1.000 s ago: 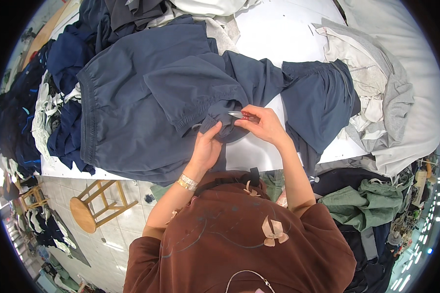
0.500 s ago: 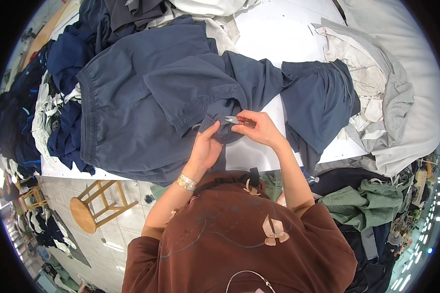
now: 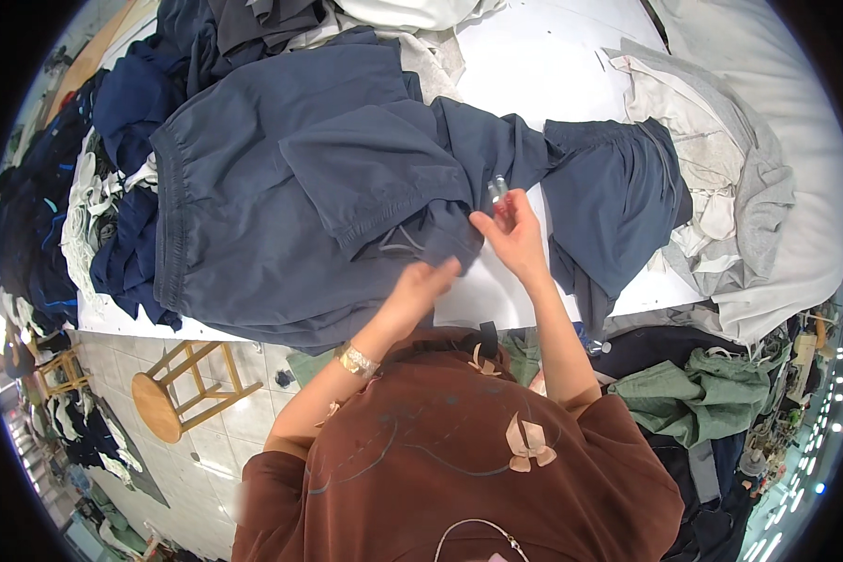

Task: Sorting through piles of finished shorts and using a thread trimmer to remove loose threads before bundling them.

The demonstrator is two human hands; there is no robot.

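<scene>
A pair of dark blue-grey elastic-waist trousers is spread over the white table, one leg folded across with its gathered hem toward me. My right hand is closed round small thread snips with red handles, blades pointing up and away, apart from the cloth. My left hand is at the near edge of the bunched leg end. Motion smears its fingers, so whether they grip the cloth does not show. A pale drawcord-like loop lies on the fabric beside the hem.
More blue-grey trousers lie to the right, next to grey and white garments. Dark garments are heaped at the left. A wooden stool stands on the tiled floor. Green cloth hangs low at the right.
My right hand with the snips has moved right and tipped the blades upward, away from the fabric. My left hand has shifted right and nearer to me; the bunched leg end has moved and unfolded somewhat.
</scene>
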